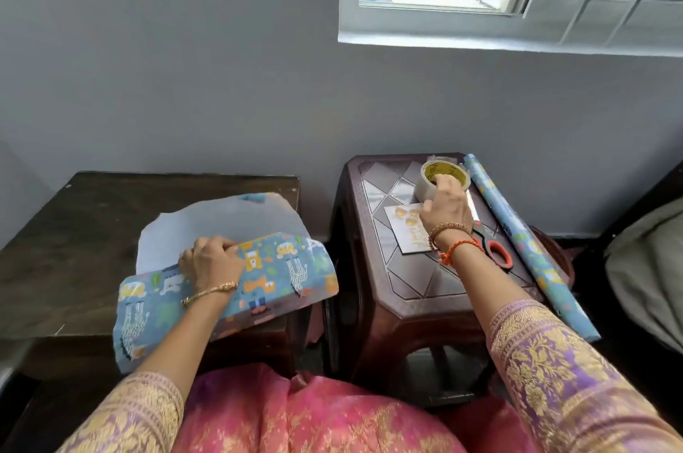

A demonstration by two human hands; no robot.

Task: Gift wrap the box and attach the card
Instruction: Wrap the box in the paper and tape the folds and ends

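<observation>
Blue animal-print wrapping paper (288,267) is folded over the box on the dark wooden table (74,230); the box itself is hidden under the paper. The paper's white inner side (221,223) lies spread behind the fold. My left hand (210,260) presses the folded edge down on top of the box, fingers curled. My right hand (445,208) grips a roll of clear tape (432,179) on the brown plastic stool (391,290). A white card with gold print (406,227) lies flat under my right wrist.
Red-handled scissors (495,249) lie to the right of the card on the stool. A roll of blue wrapping paper (528,245) lies along the stool's right edge. Grey cloth (646,275) is at the far right. The wall and a window stand behind.
</observation>
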